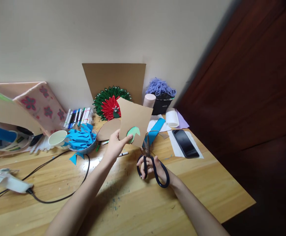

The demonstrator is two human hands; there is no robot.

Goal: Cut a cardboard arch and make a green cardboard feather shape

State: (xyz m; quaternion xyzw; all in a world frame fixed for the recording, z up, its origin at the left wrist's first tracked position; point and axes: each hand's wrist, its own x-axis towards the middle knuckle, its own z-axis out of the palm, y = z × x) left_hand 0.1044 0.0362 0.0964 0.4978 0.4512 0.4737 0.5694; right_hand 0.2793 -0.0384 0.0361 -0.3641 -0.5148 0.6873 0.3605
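Note:
My left hand [117, 144] grips a piece of brown cardboard [135, 114] by its lower left edge. The thumb presses a small green paper shape [133, 131] flat against the cardboard. In my right hand [155, 167] is a pair of scissors [162, 179] with black handles, the fingers through the loops. The scissor blades point up at the cardboard's lower right corner; I cannot tell whether they touch it. Behind the cardboard stands a round red and green ornament [108, 101], partly covered. A rounded cardboard piece [108, 129] lies left of the held one.
A bowl of blue paper pieces [82, 139], a paper cup [57, 138] and markers [77, 117] stand left. A glue gun [10, 182] trails a black cord. To the right lie a phone [185, 143] and a blue strip [157, 129]. Purple yarn [160, 87] sits behind.

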